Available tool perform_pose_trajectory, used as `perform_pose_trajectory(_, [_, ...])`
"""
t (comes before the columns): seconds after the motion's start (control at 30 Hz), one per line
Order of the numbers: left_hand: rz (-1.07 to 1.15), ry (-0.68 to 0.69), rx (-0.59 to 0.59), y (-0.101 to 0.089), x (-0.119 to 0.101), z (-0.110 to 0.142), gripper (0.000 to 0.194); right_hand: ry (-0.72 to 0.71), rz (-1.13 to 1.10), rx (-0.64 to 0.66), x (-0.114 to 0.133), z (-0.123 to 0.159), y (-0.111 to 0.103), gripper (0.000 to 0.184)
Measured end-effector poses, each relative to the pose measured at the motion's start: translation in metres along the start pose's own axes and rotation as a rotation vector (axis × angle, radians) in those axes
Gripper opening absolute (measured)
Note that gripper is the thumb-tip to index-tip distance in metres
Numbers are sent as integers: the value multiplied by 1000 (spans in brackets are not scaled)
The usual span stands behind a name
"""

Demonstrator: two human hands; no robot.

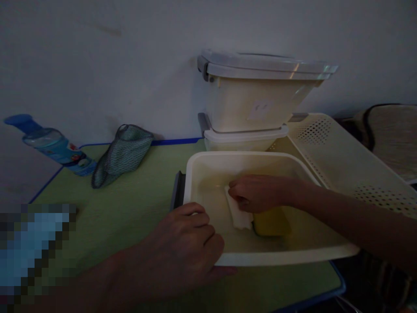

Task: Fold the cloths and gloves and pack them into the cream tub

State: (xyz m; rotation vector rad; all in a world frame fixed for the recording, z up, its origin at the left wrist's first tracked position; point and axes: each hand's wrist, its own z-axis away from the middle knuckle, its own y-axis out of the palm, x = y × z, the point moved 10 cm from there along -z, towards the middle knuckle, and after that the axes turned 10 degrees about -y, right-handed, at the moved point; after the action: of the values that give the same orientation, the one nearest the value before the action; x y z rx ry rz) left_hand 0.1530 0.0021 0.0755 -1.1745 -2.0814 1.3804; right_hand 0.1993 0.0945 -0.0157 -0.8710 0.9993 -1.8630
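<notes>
My right hand point(257, 193) is inside a cream plastic bin point(325, 254) on the green table, its fingers closed on a white cloth point(239, 215) pressed to the bin's floor. A yellow sponge-like block point(272, 221) lies under the hand beside the cloth. My left hand point(185, 245) grips the bin's near left rim, fingers curled over the edge.
Behind the bin two lidded cream containers point(257, 100) are stacked against the wall. A perforated cream tray point(339, 156) leans at the right. A mesh pouch point(125, 152) and a blue-capped bottle point(55, 145) lie at the back left. The green table point(130, 208) has a blue edge.
</notes>
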Motion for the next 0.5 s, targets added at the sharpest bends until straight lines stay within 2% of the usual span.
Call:
perform_pose_trajectory(0.1, [1,1,4,0,0,0,44,6,-73,42,-2,-1,3,4])
perform_pose_trajectory(0.27, [0,1,9,0,0,1,43,34,-134,54,-7,-3,8,12])
perform_pose_trajectory(0.5, [2,-7,6,2,1,-1,43,70,-78,43,-4,-4,17,26])
